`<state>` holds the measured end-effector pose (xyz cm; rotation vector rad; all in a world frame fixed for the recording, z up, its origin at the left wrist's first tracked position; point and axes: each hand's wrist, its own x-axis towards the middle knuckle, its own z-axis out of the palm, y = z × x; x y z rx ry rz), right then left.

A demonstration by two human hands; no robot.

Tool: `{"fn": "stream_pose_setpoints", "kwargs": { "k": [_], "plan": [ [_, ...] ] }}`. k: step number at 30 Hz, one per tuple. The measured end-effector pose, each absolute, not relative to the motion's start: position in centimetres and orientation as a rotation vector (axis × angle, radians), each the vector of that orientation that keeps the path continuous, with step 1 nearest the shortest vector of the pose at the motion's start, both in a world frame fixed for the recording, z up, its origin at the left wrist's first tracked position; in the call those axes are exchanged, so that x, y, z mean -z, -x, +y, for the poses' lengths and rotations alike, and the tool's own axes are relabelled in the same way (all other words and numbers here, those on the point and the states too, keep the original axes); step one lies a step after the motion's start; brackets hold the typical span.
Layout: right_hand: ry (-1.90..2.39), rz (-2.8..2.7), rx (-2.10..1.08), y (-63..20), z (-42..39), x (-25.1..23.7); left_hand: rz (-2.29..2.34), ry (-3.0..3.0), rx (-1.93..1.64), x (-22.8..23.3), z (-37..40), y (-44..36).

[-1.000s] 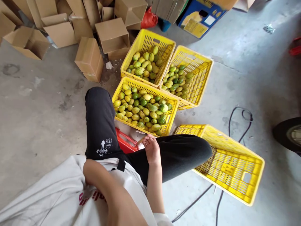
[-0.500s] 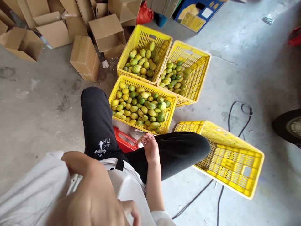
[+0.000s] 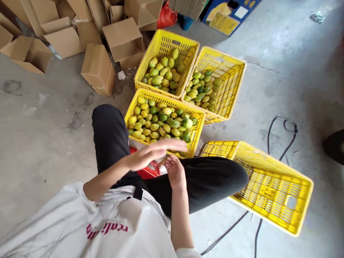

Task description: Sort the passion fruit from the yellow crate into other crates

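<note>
My left hand (image 3: 153, 154) is stretched out flat, fingers straight and slightly blurred, over the near edge of a yellow crate (image 3: 199, 138) filled with green and yellow lemon-like fruit (image 3: 154, 127). It holds nothing that I can see. Close beside it, my right hand (image 3: 176, 173) rests by the thigh with its fingers curled in. A small tan piece (image 3: 162, 162) shows at its fingertips; whether the hand grips it is unclear. Below the hands, a red plastic object (image 3: 147, 173) with a handle-like loop is partly hidden between my legs.
Two more yellow crates (image 3: 139, 73) (image 3: 238, 84) of fruit stand behind the first. To the right, a yellow crate (image 3: 271, 190) lies tilted near a black cable (image 3: 268, 138). Cardboard boxes (image 3: 98, 68) crowd the back left, and a blue printed box (image 3: 231, 16) stands at the back.
My left hand has swung from close to my chest out to the near crate's edge, its fingers now straightened. The right hand stays by the thigh. The view has shifted slightly.
</note>
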<state>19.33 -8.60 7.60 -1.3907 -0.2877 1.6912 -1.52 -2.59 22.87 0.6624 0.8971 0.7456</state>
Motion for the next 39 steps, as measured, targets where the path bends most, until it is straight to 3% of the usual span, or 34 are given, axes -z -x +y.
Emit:
{"fn": "stream_pose_setpoints", "kwargs": {
  "k": [3,5,8,12,18,27,39],
  "plan": [
    [1.498,-0.63,-1.614,-20.8,-5.3,-9.4,1.581,-1.042,-0.714,-18.9,1.0,2.2],
    [1.527,-1.128,-1.578,-22.5,-1.8,-11.2,1.913,-1.299,-0.265,-16.4,2.6,2.9],
    [1.579,-2.014,-1.305,-25.5,4.6,-13.3,1.964,-1.557,0.377,-13.4,4.7,4.0],
    [1.669,-2.696,-1.093,-27.5,12.6,-12.2,1.848,-1.614,0.534,-10.1,8.4,5.5],
    [2.085,-2.782,-0.818,-27.6,17.4,-6.6,1.881,-1.606,0.632,-4.3,13.4,6.5],
    [1.943,-2.74,-0.844,-27.2,16.8,-3.4,1.938,-1.688,0.664,2.0,16.6,6.3],
    [1.97,-2.588,-0.721,-27.4,17.8,1.7,1.813,-1.743,0.62,1.2,17.0,6.9]
  ]
}}
